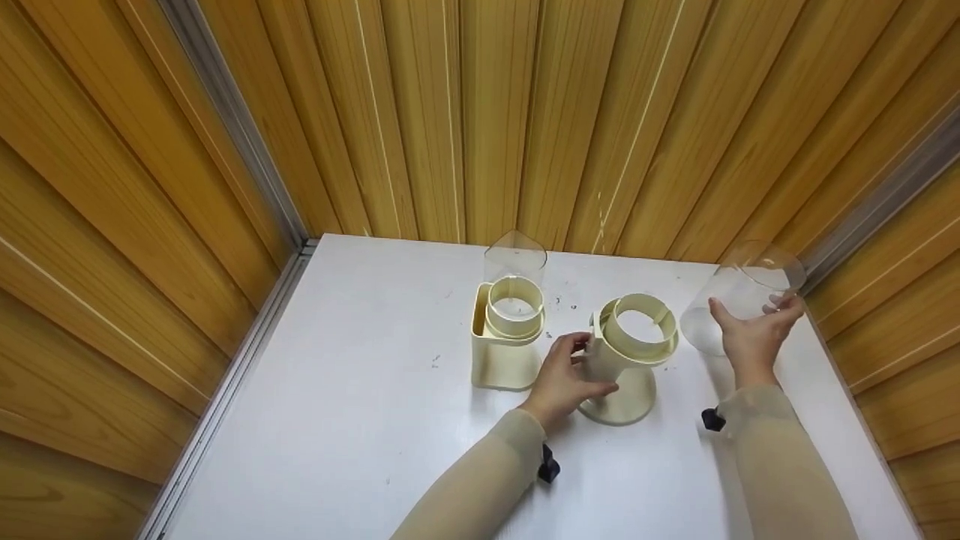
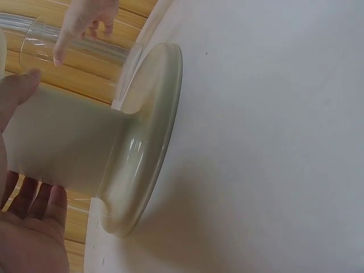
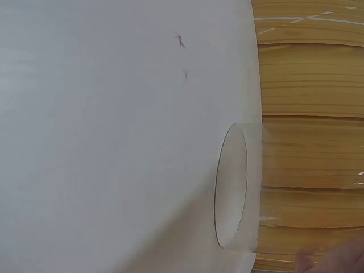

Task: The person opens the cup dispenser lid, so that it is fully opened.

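My left hand (image 1: 562,384) grips the column of a cream plastic stand (image 1: 619,397) with a wide open ring on top and a round, flat base. The left wrist view shows the thumb on one side of the column (image 2: 62,142) and the fingers (image 2: 56,205) curled round the other. To the right, my right hand (image 1: 754,346) holds a clear, wide cylinder (image 1: 712,315), thumb and fingers spread across its near side. In the right wrist view only part of that hand (image 3: 341,259) shows, beside the cylinder (image 3: 256,187), whose lower rim is close over the table.
Left of the stand is a cream holder (image 1: 506,367) with a ring and a rectangular base. A second clear piece (image 1: 516,255) rises behind it. The white table (image 1: 360,375) meets wood-patterned walls (image 1: 495,120) at the back and sides.
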Motion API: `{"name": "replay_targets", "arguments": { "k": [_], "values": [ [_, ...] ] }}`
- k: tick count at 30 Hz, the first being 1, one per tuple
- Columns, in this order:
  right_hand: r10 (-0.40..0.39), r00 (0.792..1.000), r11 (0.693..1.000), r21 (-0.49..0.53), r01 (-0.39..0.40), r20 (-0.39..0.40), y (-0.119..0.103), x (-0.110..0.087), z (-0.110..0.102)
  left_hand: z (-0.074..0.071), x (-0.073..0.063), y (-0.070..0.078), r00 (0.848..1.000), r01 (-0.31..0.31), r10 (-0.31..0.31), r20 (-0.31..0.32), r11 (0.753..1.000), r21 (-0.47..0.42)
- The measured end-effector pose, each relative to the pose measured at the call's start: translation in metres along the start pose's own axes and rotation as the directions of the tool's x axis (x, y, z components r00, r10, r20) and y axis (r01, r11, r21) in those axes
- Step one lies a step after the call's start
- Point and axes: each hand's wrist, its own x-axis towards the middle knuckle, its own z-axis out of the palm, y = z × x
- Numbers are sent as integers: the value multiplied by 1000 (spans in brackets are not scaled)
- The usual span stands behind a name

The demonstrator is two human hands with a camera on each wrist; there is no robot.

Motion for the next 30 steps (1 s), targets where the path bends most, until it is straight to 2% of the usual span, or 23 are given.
{"name": "replay_targets", "arguments": {
  "k": [7,14,21,27,30],
  "values": [
    [13,999,999,-31,-12,30,5,-2,3,2,-2,1,1000,8,-8,-13,1000,19],
    [-16,1000,1000,-18,16,-11,10,-4,1,3,-4,2,1000,-15,15,15,999,43],
    [25,1000,999,-32,-25,-2,14,-1,1,3,-2,4,1000,13,-14,17,997,78],
    [65,998,998,4,-65,23,10,-2,2,0,-2,12,1000,22,-24,14,993,115],
    [52,999,998,27,-52,16,4,-7,1,-2,-6,20,999,17,-21,29,990,143]
  ]
}}
